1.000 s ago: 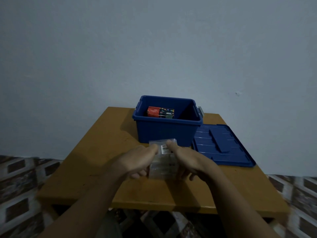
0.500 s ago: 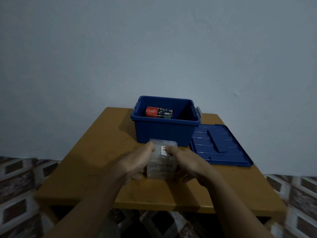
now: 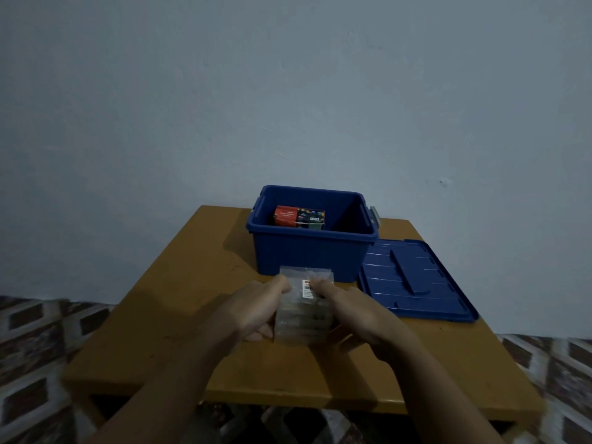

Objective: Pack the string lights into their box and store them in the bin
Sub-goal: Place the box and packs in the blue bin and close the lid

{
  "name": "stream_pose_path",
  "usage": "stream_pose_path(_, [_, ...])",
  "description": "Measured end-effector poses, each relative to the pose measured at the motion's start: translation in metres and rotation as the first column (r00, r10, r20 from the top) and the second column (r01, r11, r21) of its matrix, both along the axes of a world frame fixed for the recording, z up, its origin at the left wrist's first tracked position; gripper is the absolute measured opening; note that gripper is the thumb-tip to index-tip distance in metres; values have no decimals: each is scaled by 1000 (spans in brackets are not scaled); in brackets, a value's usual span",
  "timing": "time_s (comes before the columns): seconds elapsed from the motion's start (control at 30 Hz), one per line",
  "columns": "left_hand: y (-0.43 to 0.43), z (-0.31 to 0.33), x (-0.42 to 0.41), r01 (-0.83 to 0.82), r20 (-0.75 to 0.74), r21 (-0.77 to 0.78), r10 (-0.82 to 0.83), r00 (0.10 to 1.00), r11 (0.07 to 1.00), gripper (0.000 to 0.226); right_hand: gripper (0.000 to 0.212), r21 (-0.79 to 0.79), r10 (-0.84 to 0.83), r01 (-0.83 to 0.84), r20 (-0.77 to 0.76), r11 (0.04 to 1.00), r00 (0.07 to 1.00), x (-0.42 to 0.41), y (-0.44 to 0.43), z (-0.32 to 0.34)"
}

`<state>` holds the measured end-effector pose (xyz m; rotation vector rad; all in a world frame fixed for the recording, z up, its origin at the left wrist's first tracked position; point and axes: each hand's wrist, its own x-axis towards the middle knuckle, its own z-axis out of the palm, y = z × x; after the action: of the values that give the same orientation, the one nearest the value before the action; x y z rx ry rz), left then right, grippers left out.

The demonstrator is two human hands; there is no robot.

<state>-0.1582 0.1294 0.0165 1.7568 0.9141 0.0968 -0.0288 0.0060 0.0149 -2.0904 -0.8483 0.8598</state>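
Note:
A clear plastic packet of string lights (image 3: 303, 318) with a small red-and-white label sits between both hands, just in front of the blue bin (image 3: 312, 254). My left hand (image 3: 256, 310) grips the packet's left side, thumb on its top. My right hand (image 3: 355, 314) holds the right side, thumb near the label. Inside the bin lies a red and dark string-light box (image 3: 299, 216), against the back left. The lights themselves are blurred inside the plastic.
The bin's blue lid (image 3: 413, 280) lies flat on the wooden table (image 3: 179, 283) to the right of the bin. A plain wall stands close behind. Patterned floor tiles (image 3: 38, 341) show on both sides of the table.
Both hands have kept hold of the packet and squeezed it a little closer together. The camera view shifted slightly; the bin and lid have not moved.

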Motion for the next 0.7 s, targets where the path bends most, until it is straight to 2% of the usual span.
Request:
stream_pose_path(0.07, [1,7,0,1,21,21,-1,1000,1000,39,60,30,4,-5,31,1000,999,1,1,7])
stream_pose_path(0.17, [2,25,1,-23,92,85,15,996,996,54,61,104,8,-18,102,994,995,2,4,27])
stream_pose_path(0.3, [9,62,9,-87,266,199,32,963,976,43,55,232,1,-35,145,972,989,9,17,72])
stream_pose_path(0.4, [28,89,30,-124,305,264,39,952,957,52,48,274,-74,28,159,961,985,30,41,99])
stream_pose_path(0.47, [47,97,54,-138,295,291,49,954,947,57,48,262,-89,47,153,964,984,46,60,108])
stream_pose_path(0.53, [68,99,78,-124,259,312,42,965,942,50,52,209,-71,36,161,977,984,63,78,109])
stream_pose_path(0.7, [102,87,113,2,-9,283,1,1000,959,56,45,13,-19,17,88,1000,996,89,109,96])
